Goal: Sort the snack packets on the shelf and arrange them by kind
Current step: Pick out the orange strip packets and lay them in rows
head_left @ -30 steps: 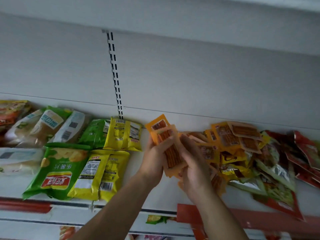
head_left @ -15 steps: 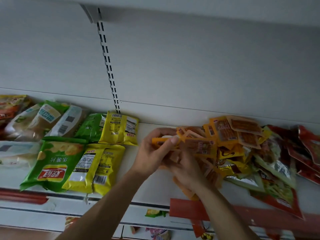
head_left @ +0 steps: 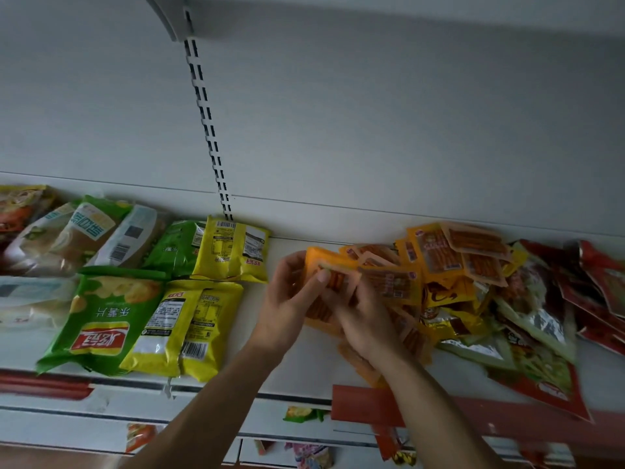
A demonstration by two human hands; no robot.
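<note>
Both hands meet over the middle of the white shelf (head_left: pixel 314 370). My left hand (head_left: pixel 287 299) grips a small stack of orange snack-stick packets (head_left: pixel 324 265), thumb across the top one. My right hand (head_left: pixel 365 319) holds the same stack from the right, fingers curled over it. A loose heap of more orange and yellow packets (head_left: pixel 439 262) lies just right of the hands. Left of them lie two yellow crisp bags (head_left: pixel 233 248) (head_left: pixel 189 326) and a green crisp bag (head_left: pixel 101 319).
Red and silver packets (head_left: pixel 595 286) are piled at the far right. Pale bread-like bags (head_left: pixel 71 238) lie at the far left. A slotted upright (head_left: pixel 206 123) runs up the back wall. A red price rail (head_left: pixel 372 401) edges the shelf front; more packets show on the shelf below.
The hands have lowered the orange packets from upright in front of the wall down toward the shelf, beside the heap. The view has tilted up slightly.
</note>
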